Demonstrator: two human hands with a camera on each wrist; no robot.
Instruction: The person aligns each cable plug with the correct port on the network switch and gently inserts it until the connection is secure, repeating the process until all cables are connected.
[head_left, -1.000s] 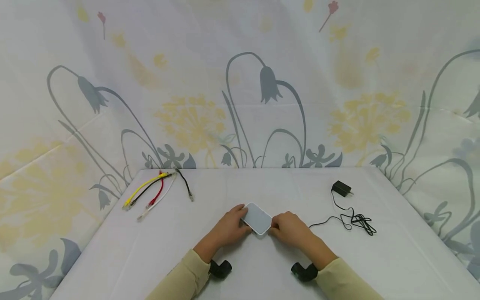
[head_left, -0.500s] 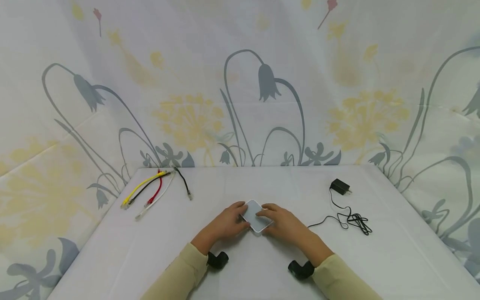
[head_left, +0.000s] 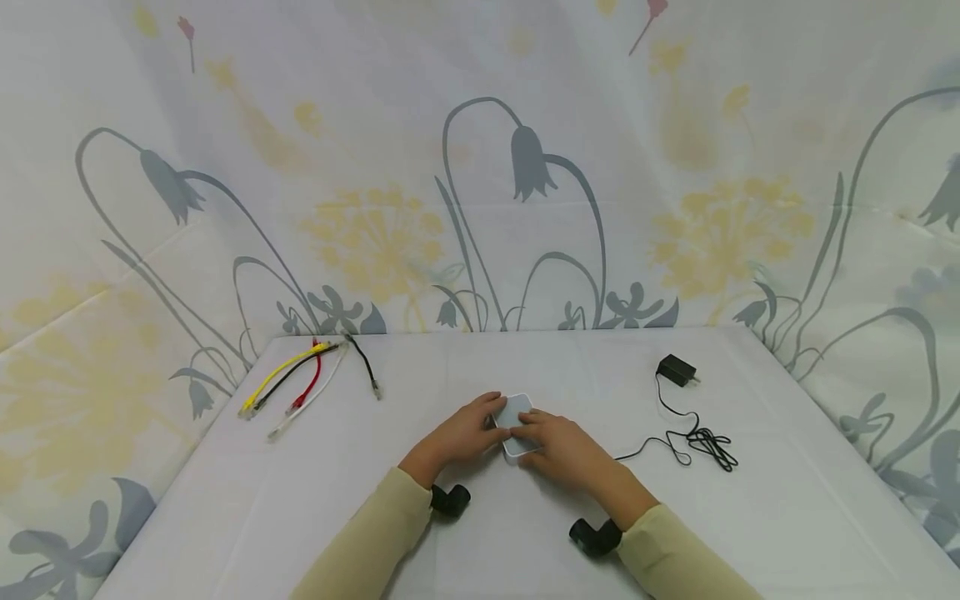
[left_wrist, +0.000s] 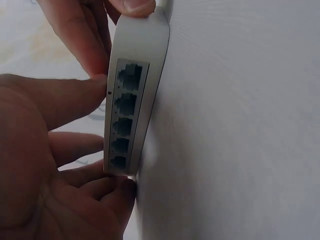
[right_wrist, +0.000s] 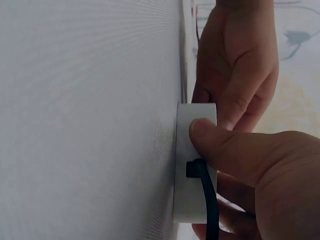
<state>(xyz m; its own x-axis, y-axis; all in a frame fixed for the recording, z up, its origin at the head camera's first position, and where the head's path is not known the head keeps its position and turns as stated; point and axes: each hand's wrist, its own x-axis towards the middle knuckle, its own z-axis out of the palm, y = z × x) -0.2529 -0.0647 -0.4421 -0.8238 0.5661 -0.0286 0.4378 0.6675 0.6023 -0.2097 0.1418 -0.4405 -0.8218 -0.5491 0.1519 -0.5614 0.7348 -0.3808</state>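
A small white network switch (head_left: 516, 409) lies on the white table between both hands. Its row of several ports (left_wrist: 128, 106) shows in the left wrist view. My left hand (head_left: 463, 430) grips the port side, thumb on the top edge and fingers curled at the far end. My right hand (head_left: 567, 452) holds the opposite part, with its thumb pressed on the end wall and fingers over the top, hiding part of it. A black power cord (right_wrist: 210, 202) is plugged in next to the right thumb (right_wrist: 202, 132).
At the back left lie several short network cables (head_left: 303, 375) in yellow, black, red and white. A black power adapter (head_left: 677, 370) sits at the back right, its cord bunched in a loose coil (head_left: 711, 448). A flower-print cloth (head_left: 480, 208) hangs behind the table.
My right hand has shifted from the switch's right corner onto its top and near end. The switch has turned clockwise, its port side now facing left. My left hand stays on it.
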